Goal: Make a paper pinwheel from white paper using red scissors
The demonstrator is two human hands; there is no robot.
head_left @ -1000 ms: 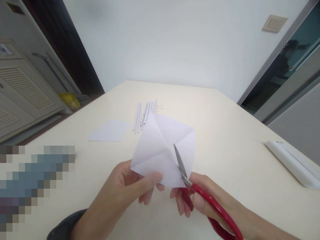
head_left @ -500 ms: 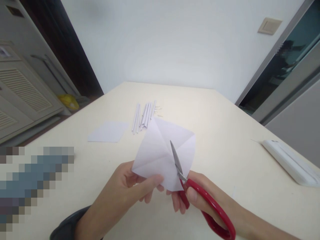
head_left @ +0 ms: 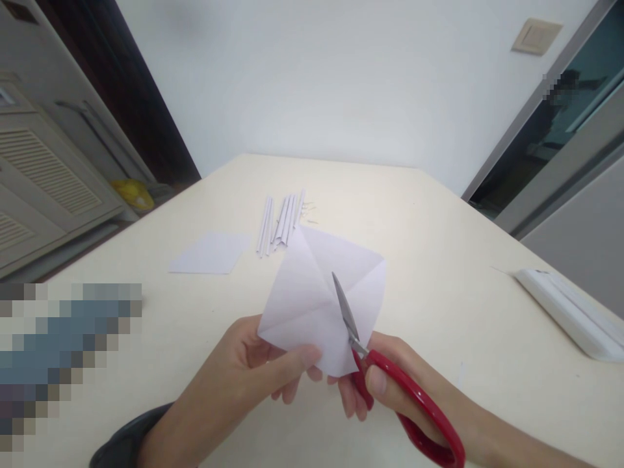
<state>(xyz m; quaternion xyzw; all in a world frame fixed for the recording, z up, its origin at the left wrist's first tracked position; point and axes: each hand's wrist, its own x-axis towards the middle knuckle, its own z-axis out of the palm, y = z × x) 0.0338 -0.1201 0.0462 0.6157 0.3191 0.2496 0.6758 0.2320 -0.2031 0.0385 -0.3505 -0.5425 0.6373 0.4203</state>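
A creased, roughly square sheet of white paper is held up above the table, tilted toward me. My left hand grips its lower left edge, thumb on top and fingers underneath. In my right hand are red-handled scissors, thumb through one loop. One metal blade lies over the paper's face, pointing up toward its middle; the other blade is hidden behind the sheet. The scissors' pivot sits near the lower right edge of the paper.
Several rolled white paper tubes lie beyond the sheet, small scraps beside them. Flat white paper rests to the left. A long white case-like object is at the right edge. A wall stands behind the table.
Both hands hold nearly the same pose on paper and scissors. The view has shifted slightly, and the paper's right side sits a little farther right.
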